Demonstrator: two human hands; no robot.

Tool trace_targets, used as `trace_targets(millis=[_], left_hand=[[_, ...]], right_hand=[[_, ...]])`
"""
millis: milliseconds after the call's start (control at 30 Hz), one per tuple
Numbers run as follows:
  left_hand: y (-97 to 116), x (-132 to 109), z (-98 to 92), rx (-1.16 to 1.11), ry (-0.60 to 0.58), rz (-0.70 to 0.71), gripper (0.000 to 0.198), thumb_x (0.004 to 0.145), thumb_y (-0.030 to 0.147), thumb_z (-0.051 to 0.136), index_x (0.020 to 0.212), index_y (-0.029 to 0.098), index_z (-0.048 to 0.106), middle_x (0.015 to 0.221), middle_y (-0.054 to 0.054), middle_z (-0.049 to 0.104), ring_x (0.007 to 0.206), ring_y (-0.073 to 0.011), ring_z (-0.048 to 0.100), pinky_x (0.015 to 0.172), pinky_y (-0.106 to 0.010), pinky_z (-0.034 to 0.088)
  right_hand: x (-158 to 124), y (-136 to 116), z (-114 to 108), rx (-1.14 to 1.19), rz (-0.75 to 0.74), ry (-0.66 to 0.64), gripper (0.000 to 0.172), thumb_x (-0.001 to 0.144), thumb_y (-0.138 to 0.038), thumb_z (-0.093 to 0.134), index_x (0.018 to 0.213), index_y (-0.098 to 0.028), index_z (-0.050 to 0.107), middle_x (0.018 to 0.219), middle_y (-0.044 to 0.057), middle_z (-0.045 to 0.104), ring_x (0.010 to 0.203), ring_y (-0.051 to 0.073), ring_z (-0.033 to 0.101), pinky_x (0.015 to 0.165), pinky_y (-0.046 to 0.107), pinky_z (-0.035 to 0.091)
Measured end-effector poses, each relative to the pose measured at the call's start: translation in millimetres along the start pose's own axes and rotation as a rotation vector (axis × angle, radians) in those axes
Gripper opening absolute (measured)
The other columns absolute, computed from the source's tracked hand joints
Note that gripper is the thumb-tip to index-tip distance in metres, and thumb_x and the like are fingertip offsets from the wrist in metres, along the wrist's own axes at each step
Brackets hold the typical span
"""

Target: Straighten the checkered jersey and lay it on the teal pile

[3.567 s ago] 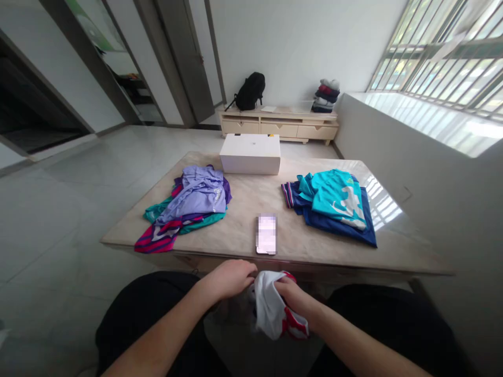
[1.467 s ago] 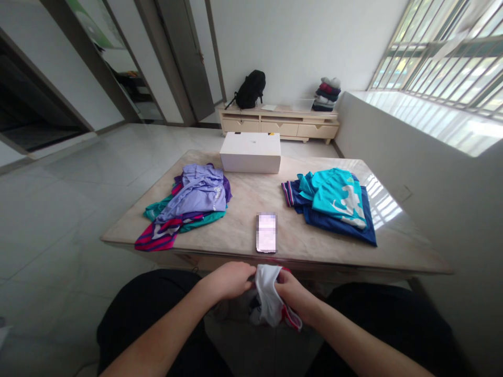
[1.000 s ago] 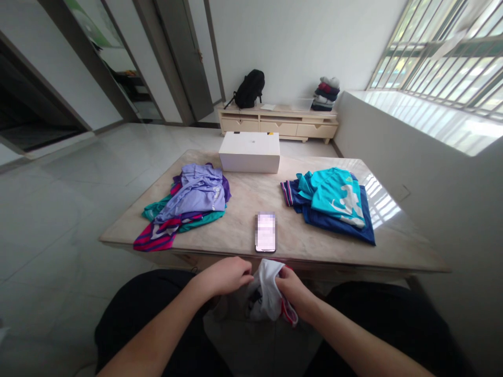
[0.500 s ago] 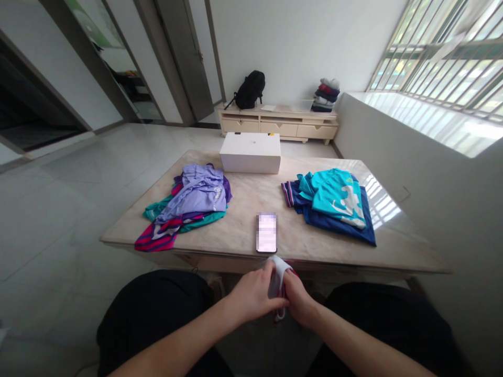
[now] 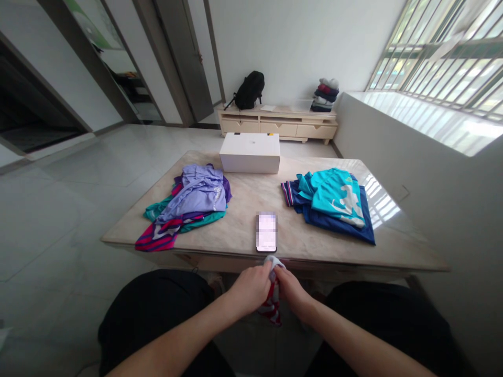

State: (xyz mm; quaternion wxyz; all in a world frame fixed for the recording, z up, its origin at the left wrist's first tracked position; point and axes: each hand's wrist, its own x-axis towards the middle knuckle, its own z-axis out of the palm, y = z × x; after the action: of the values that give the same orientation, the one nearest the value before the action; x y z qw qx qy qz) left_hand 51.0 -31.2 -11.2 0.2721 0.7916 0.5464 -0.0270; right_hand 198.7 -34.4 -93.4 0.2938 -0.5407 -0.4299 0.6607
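Note:
A red-and-white striped garment [image 5: 271, 310] with a pale grey-white upper edge hangs between my hands, just in front of the table's near edge. My left hand [image 5: 252, 285] is closed on its upper part from the left. From the right, my right hand [image 5: 291, 290] grips the same bunched edge, its thumb close to the left hand's fingers. Most of the cloth is hidden behind the hands, so its kind cannot be made out. Just beyond them a phone [image 5: 266, 232] with a lit, blurred screen lies on the table.
The marble-like table [image 5: 251, 196] carries a loose pile of purple, teal and striped clothes [image 5: 196, 193] at left. Neater turquoise and navy clothes [image 5: 338, 199] lie at right, a white box [image 5: 250, 159] at the back. Behind stands a low cabinet [image 5: 279, 128] with a black backpack [image 5: 250, 90] and folded clothes [image 5: 326, 97].
Both hands have closed in on the garment's upper edge and drawn together. The pale loop has bunched up, and more of the red-and-white striped cloth now hangs below.

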Motion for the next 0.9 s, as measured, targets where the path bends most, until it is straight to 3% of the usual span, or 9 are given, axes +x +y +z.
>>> trace_targets(millis=[67, 200, 300, 367, 467, 533, 600, 700, 900], left_hand=[[-1, -1, -5.3, 0.017, -0.017, 0.032, 0.029, 0.091, 0.014, 0.042, 0.112, 0.017, 0.061, 0.105, -0.016, 0.077, 0.098, -0.0332, 0.074, 0.082, -0.038, 0.053], [-7, -7, -22.2, 0.020, -0.087, 0.162, 0.014, 0.088, 0.019, 0.050, 0.086, 0.021, 0.064, 0.094, -0.010, 0.077, 0.090, -0.0286, 0.074, 0.076, -0.031, 0.050], [-13, -11, -34.6, 0.002, -0.124, 0.278, 0.013, 0.085, 0.018, 0.049, 0.074, 0.021, 0.057, 0.080, -0.006, 0.074, 0.076, -0.0229, 0.069, 0.066, -0.027, 0.043], [-15, -12, -39.2, -0.023, -0.131, 0.330, 0.014, 0.082, 0.017, 0.048, 0.069, 0.021, 0.051, 0.072, -0.004, 0.069, 0.067, -0.0194, 0.062, 0.061, -0.027, 0.037], [-16, -13, -40.7, -0.056, -0.135, 0.365, 0.015, 0.080, 0.017, 0.048, 0.066, 0.020, 0.045, 0.065, -0.001, 0.062, 0.060, -0.0163, 0.054, 0.059, -0.027, 0.033], [-16, -14, -40.5, -0.073, -0.148, 0.383, 0.015, 0.078, 0.016, 0.048, 0.065, 0.020, 0.043, 0.063, 0.000, 0.060, 0.059, -0.0152, 0.051, 0.059, -0.026, 0.032], [-15, -14, -41.4, -0.087, -0.165, 0.389, 0.015, 0.078, 0.016, 0.049, 0.065, 0.020, 0.044, 0.063, 0.001, 0.059, 0.059, -0.0143, 0.050, 0.059, -0.025, 0.032], [-17, -14, -45.4, -0.093, -0.178, 0.356, 0.013, 0.082, 0.016, 0.051, 0.070, 0.020, 0.051, 0.068, 0.001, 0.063, 0.059, -0.0137, 0.052, 0.058, -0.024, 0.032], [-39, -7, -53.0, -0.028, -0.191, 0.189, 0.011, 0.092, 0.025, 0.058, 0.096, 0.022, 0.067, 0.092, -0.003, 0.076, 0.084, -0.0198, 0.069, 0.069, -0.023, 0.042]], right_hand=[[1, -6, -8, -0.226, -0.002, 0.016, 0.051, 0.093, -0.062, 0.041, 0.085, -0.017, 0.063, 0.076, 0.006, 0.069, 0.073, 0.021, 0.065, 0.066, 0.029, 0.049], [1, -27, -29, -0.725, -0.009, 0.107, 0.033, 0.085, -0.042, 0.060, 0.063, -0.017, 0.060, 0.077, 0.015, 0.072, 0.086, 0.032, 0.069, 0.080, 0.040, 0.047], [-1, -42, -39, -1.002, -0.023, 0.183, 0.031, 0.085, -0.042, 0.059, 0.070, -0.016, 0.067, 0.087, 0.023, 0.074, 0.093, 0.041, 0.071, 0.084, 0.048, 0.047], [-5, -49, -40, -1.121, -0.053, 0.204, 0.033, 0.086, -0.047, 0.058, 0.085, -0.016, 0.071, 0.092, 0.023, 0.075, 0.094, 0.042, 0.072, 0.082, 0.047, 0.048], [-10, -55, -36, -1.235, -0.114, 0.218, 0.038, 0.086, -0.039, 0.058, 0.115, -0.015, 0.068, 0.099, 0.019, 0.075, 0.094, 0.038, 0.073, 0.079, 0.043, 0.049], [-12, -57, -32, -1.284, -0.165, 0.193, 0.040, 0.086, -0.029, 0.057, 0.124, -0.018, 0.065, 0.110, 0.017, 0.074, 0.098, 0.034, 0.073, 0.078, 0.038, 0.049], [-12, -57, -32, -1.316, -0.220, 0.121, 0.035, 0.086, -0.024, 0.056, 0.119, -0.024, 0.070, 0.118, 0.012, 0.073, 0.103, 0.029, 0.072, 0.079, 0.033, 0.048], [-8, -59, -37, -1.347, -0.249, 0.014, 0.026, 0.086, -0.020, 0.057, 0.101, -0.025, 0.078, 0.106, 0.009, 0.078, 0.100, 0.027, 0.073, 0.078, 0.030, 0.047], [-5, -78, -71, -1.330, -0.249, -0.010, 0.030, 0.087, -0.021, 0.055, 0.103, -0.025, 0.081, 0.097, 0.011, 0.080, 0.092, 0.030, 0.075, 0.073, 0.032, 0.045]])
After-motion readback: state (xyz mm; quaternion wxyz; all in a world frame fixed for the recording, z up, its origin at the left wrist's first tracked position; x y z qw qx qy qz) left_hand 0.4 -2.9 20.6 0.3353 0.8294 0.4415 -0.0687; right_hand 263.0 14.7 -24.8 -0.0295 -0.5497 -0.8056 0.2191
